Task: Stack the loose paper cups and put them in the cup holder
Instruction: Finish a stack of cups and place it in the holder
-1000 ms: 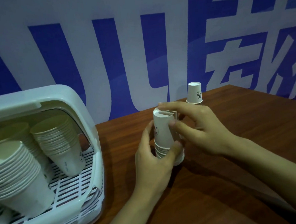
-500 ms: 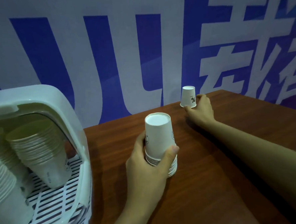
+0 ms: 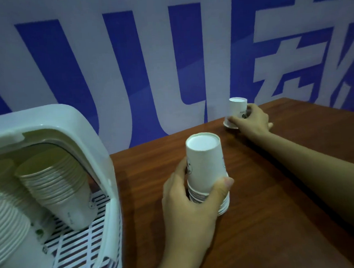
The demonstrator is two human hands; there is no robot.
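An upside-down stack of white paper cups [image 3: 205, 169] stands on the brown wood-grain surface [image 3: 270, 221], with the left hand [image 3: 191, 203] wrapped around its lower rims, thumb on the near side and fingers behind, the grip clamped on the stack. Farther back, near the blue-and-white lettered wall [image 3: 147, 63], the right hand [image 3: 252, 121] curls its fingers around a single inverted white paper cup [image 3: 238, 111] whose rim is tilted slightly, the grip closed on that cup. At the left stands a white plastic cup holder with a slotted floor [image 3: 104, 179]; inside it lean several nested stacks of white cups [image 3: 57, 186], mouths facing upward and outward.
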